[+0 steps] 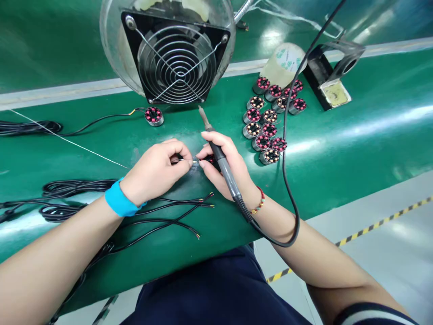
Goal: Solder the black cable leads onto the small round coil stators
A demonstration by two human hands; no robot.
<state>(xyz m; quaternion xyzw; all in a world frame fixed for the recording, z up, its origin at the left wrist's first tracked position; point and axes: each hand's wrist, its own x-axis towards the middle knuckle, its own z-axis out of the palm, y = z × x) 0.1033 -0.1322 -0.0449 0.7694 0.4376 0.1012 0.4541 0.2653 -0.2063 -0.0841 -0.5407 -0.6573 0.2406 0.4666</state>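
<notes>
My left hand [157,170] is pinched closed on the stripped end of a thin wire [188,160] just above the green bench mat [338,149]. My right hand [225,164] is closed round a black soldering iron [219,155], whose tip points away toward the fan. The fingertips of that hand also press a small round ring part [209,159], mostly hidden between the two hands. The wire end meets this part. A blue band sits on my left wrist, a bead bracelet on my right.
A fume fan [177,58] in a clear housing stands at the back. Several round ring parts [267,122] cluster at the right; one wired part [154,116] lies left. Black cables [169,216] with stripped ends lie near me. An iron stand [333,74] and tape roll [282,63] sit far right.
</notes>
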